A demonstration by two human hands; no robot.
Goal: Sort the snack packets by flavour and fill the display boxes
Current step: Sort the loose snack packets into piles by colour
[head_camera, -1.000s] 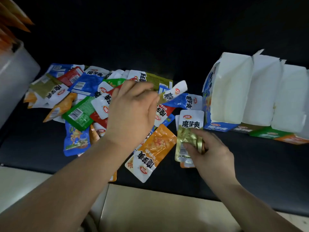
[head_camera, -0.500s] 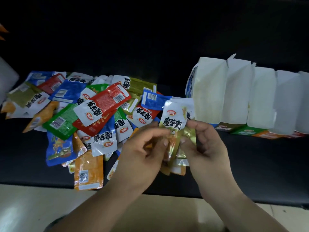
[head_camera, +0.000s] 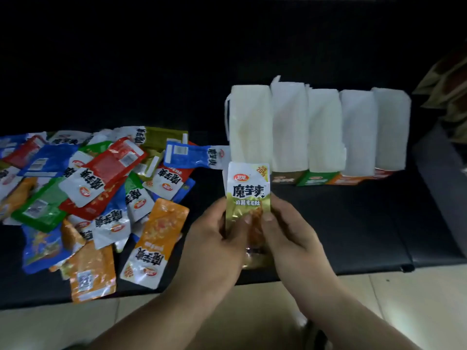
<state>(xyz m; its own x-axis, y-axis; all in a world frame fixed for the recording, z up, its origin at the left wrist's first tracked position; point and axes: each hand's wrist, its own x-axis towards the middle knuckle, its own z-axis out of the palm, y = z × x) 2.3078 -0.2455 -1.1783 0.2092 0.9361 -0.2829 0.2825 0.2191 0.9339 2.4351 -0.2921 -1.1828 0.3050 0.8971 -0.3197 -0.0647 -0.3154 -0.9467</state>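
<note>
Black cushioned seat (head_camera: 353,223) fills most of the view, with pale floor tiles (head_camera: 404,299) along its near edge. Your forearms come up from the bottom edge and meet in the middle. Your left hand (head_camera: 214,241) and right hand (head_camera: 293,238) sit close together, both gripping a small stack of gold-green packets (head_camera: 249,195), thumbs pressed on the front and fingers curled behind. The stack stands upright between your hands, its white printed end pointing away from you. To your left, a loose pile of mixed packets (head_camera: 101,188) in red, blue, green and orange lies on the seat. Beyond your hands and to the right, five white display boxes (head_camera: 316,127) stand side by side in a row.
</note>
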